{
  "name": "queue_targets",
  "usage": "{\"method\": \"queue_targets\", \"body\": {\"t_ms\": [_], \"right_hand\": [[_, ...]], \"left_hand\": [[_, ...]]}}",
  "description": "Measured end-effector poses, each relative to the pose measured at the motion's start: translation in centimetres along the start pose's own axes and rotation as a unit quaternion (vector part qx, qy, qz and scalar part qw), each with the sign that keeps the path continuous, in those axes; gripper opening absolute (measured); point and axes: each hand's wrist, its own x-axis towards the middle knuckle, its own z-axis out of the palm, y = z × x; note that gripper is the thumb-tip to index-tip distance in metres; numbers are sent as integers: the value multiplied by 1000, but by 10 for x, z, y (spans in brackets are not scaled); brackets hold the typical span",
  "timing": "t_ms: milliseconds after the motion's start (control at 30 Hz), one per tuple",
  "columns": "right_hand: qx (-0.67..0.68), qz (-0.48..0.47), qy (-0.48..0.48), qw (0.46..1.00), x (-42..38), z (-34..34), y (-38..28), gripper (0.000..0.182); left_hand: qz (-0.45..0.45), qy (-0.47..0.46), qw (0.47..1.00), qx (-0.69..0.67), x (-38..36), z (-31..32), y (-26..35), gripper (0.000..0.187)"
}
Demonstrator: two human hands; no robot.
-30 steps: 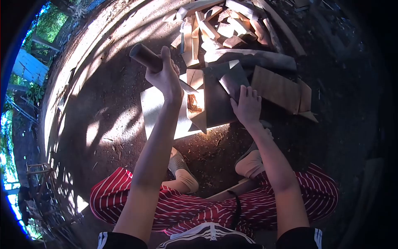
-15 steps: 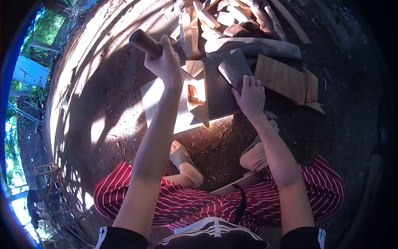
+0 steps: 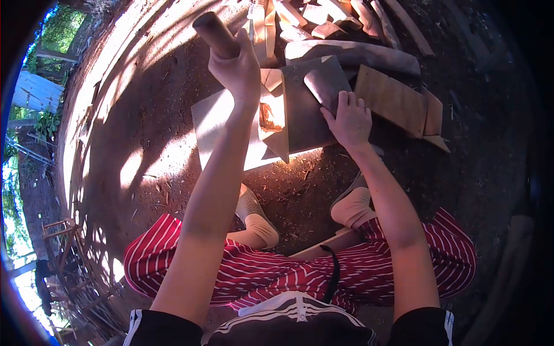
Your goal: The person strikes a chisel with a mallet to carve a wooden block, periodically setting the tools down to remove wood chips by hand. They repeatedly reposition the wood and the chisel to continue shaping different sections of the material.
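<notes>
My left hand is raised at the upper left, its fingers wrapped round a dark cylindrical wooden piece. Below and right of it, a light wood block with a rough, splintered hollow lies on a flat grey board. My right hand rests at the board's right side, its fingers against the near end of a dark, smooth, rounded piece. Whether those fingers grip the piece or only lie on it is unclear.
Split wood pieces are heaped at the top, with a long curved log before them. A wide plank lies right of the board. My feet and wood chips are on the dirt ground nearer me.
My left hand and the cylindrical piece have moved up and slightly right. My right hand stays by the rounded piece. The whole view has shifted slightly.
</notes>
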Motion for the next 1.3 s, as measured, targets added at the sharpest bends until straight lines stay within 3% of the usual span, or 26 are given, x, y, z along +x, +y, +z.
{"method": "queue_targets", "body": {"t_ms": [67, 167, 200, 233, 267, 333, 467, 533, 600, 633, 667, 733, 767, 800, 867, 900, 1000, 1033, 1067, 1133, 1200, 1267, 1300], "right_hand": [[-6, -6, 0, 1000, 6, 1, 1, 51], [37, 19, -38, 998, 19, 7, 12, 49], [243, 101, -115, 958, 31, 3, 16, 51], [436, 175, -186, 863, 40, -1, 18, 52], [434, 170, -182, 866, 46, -6, 19, 52], [528, 172, -156, 817, 68, -70, -2, 60], [561, -53, -51, 825, 117, -203, -51, 54], [529, -202, 56, 822, 138, -247, -71, 50], [616, -172, 87, 763, 135, -286, -112, 50], [472, -262, 102, 836, 152, -245, -104, 58], [392, -219, 65, 891, 143, -229, -108, 60], [119, -281, -27, 952, 137, -216, -104, 66], [117, -237, -34, 964, 143, -209, -103, 73], [198, -184, -103, 957, 151, -218, -107, 74], [319, -248, 21, 914, 146, -236, -109, 73], [302, -250, -21, 920, 152, -242, -108, 74], [260, -227, -9, 939, 142, -224, -108, 72], [145, -238, 9, 960, 138, -214, -108, 70], [146, -231, 13, 962, 145, -211, -101, 70], [149, -240, -152, 947, 158, -255, -104, 70], [294, -122, -236, 918, 130, -326, -114, 47], [353, -268, -137, 886, 132, -305, -94, 57], [216, -266, -190, 920, 138, -290, -99, 63]], "left_hand": [[40, 4, 999, 14, -1, 7, 1, 21], [8, 10, 1000, 28, 1, 4, 3, 21], [-20, 13, 999, 29, 3, 3, 3, 21], [-17, 17, 999, 25, 3, 2, 3, 21], [-20, 17, 999, 28, 2, 1, 3, 21], [-19, 21, 999, 25, 0, 3, 9, 21], [9, 17, 999, 44, -3, 8, 13, 20], [-58, 7, 998, 32, -5, 2, 19, 21], [-37, 5, 999, 19, -6, 2, 29, 22], [-29, 8, 999, 20, -8, 2, 32, 22], [-22, 7, 1000, 20, -9, 2, 33, 23], [27, -2, 1000, 0, -8, 4, 33, 26], [-5, -13, 1000, -7, -10, 3, 31, 31], [-38, -23, 999, -17, -12, 5, 35, 35], [-58, -28, 998, -22, -13, 3, 34, 34], [-65, -30, 997, -15, -12, 2, 35, 33], [-90, -40, 995, 10, -11, -1, 33, 31], [-50, -32, 998, -7, -10, 2, 32, 28], [-12, -27, 999, -23, -11, 3, 29, 26], [-23, -35, 999, -4, -10, 7, 29, 25], [-55, -39, 997, 32, -13, 3, 29, 25], [-72, -19, 997, 8, -9, 2, 17, 26], [-71, -22, 997, 6, -11, 2, 18, 26]]}}
